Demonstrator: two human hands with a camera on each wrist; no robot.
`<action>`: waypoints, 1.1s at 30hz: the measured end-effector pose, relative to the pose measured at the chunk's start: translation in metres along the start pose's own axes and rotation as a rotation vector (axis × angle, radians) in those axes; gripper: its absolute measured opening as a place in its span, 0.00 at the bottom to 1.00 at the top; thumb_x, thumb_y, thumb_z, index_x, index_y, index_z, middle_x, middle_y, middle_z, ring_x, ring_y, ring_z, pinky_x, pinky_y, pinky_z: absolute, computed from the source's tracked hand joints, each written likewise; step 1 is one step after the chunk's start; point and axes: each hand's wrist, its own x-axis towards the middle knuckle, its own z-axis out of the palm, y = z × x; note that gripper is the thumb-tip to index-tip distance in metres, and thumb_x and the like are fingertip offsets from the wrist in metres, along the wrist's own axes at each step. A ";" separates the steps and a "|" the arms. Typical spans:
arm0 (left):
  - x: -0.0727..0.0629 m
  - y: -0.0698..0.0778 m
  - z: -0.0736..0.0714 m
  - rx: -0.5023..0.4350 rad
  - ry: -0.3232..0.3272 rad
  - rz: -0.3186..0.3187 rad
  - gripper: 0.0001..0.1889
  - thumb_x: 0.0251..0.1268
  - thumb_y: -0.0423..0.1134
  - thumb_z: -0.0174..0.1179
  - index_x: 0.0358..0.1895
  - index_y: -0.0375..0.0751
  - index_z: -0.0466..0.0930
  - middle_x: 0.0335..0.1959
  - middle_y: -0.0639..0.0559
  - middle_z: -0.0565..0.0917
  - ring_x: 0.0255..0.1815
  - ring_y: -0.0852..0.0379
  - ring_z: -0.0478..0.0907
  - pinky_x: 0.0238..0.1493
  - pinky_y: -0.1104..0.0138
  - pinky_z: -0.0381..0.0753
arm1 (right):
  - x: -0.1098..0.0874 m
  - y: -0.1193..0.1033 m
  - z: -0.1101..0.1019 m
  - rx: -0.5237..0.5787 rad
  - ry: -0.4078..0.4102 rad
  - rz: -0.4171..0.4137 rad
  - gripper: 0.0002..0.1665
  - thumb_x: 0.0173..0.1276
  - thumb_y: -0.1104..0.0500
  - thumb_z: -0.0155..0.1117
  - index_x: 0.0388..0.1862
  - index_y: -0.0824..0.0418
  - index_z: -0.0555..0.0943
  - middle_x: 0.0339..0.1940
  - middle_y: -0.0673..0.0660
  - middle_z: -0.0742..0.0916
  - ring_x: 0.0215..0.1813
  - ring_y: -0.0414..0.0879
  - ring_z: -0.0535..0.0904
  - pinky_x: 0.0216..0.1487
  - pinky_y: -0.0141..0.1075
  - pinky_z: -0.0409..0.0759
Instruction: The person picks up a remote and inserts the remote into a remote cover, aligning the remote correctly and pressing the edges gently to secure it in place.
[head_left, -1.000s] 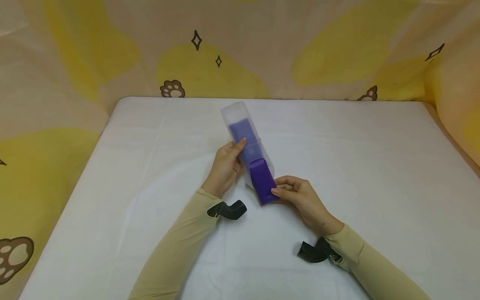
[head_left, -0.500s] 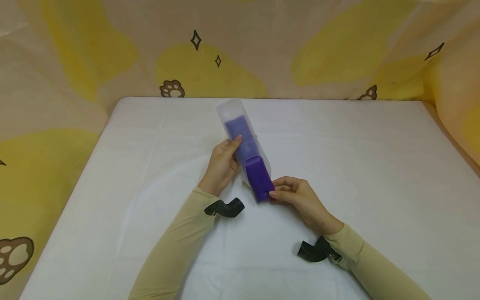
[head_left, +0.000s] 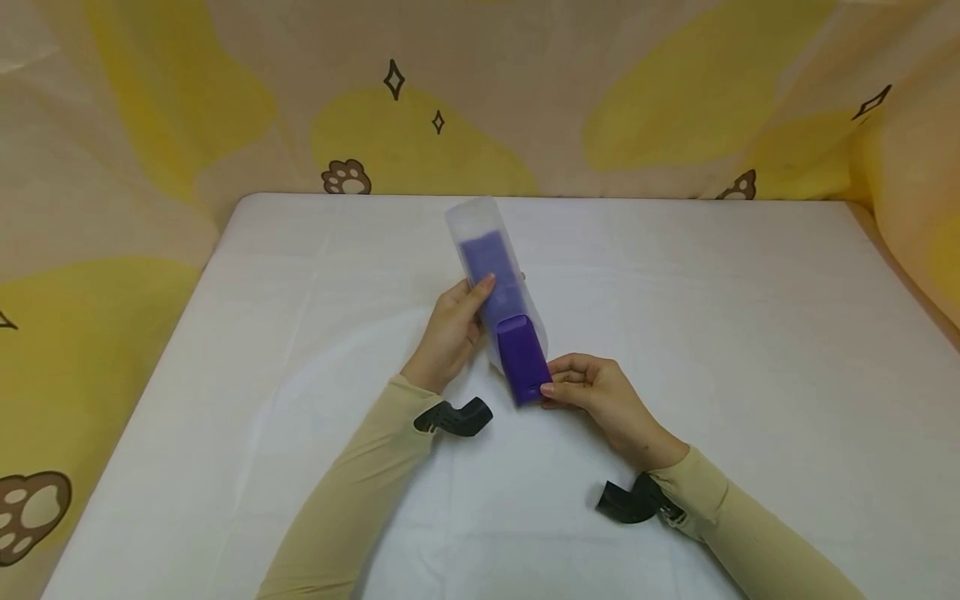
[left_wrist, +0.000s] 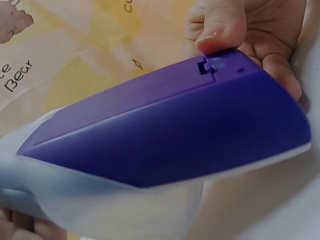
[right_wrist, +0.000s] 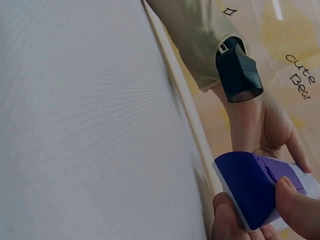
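Observation:
In the head view, a purple remote control (head_left: 523, 362) with a white front lies partly inside a translucent sleeve (head_left: 474, 218). Its purple back, with a battery-cover latch, faces up. My left hand (head_left: 447, 333) grips the sleeve from the left side, thumb on top. At the near end, my right hand (head_left: 600, 398) pinches the bare end of the remote between thumb and fingers. The left wrist view shows the remote (left_wrist: 165, 130) sticking out of the sleeve's wide mouth (left_wrist: 120, 210). Both things are held tilted above the table.
A white-covered table (head_left: 735, 333) lies beneath the hands. Behind it hangs a yellow and beige patterned cloth (head_left: 465, 92). Black wrist camera mounts (head_left: 457, 418) stick out from both sleeves.
The remote and its sleeve shift slightly left, then back right, with my left hand. My right hand stays nearly in place. How much of the remote shows outside the sleeve looks about the same.

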 end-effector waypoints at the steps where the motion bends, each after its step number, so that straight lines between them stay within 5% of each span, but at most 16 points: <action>1: 0.000 -0.001 0.000 0.000 -0.002 -0.003 0.21 0.75 0.35 0.43 0.64 0.24 0.62 0.61 0.32 0.71 0.48 0.58 0.79 0.57 0.63 0.74 | 0.000 0.000 0.000 0.001 0.000 -0.001 0.18 0.62 0.71 0.62 0.49 0.79 0.72 0.34 0.57 0.86 0.38 0.46 0.84 0.46 0.41 0.82; 33: -0.003 -0.004 0.002 0.094 -0.013 -0.022 0.21 0.75 0.38 0.45 0.64 0.26 0.63 0.61 0.34 0.72 0.57 0.49 0.75 0.57 0.62 0.74 | 0.000 -0.001 0.000 0.016 0.024 -0.004 0.17 0.61 0.73 0.61 0.48 0.80 0.72 0.34 0.57 0.86 0.38 0.46 0.84 0.44 0.41 0.83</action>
